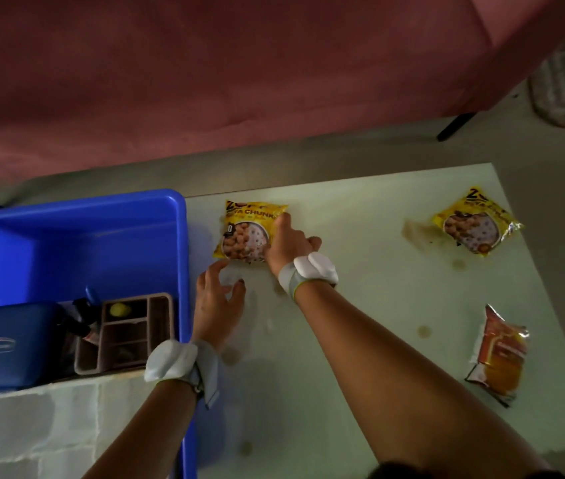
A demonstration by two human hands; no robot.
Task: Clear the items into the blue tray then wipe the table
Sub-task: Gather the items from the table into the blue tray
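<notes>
Blue tray [77, 216] is sitting at frame left, its rim abutting the pale table [360, 323], bare at centre. Right hand [289, 245] is gripping the yellow soya packet [244, 233] beside it; left hand [217, 302] is hovering spread, grasping nothing.

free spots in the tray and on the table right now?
Tray: far half is bare blue floor; near half is packed with the dark blue box, bottle and brown organiser. Table: open between the near yellow packet and far yellow packet, stained there, and between the right arm and the orange packet.
</notes>
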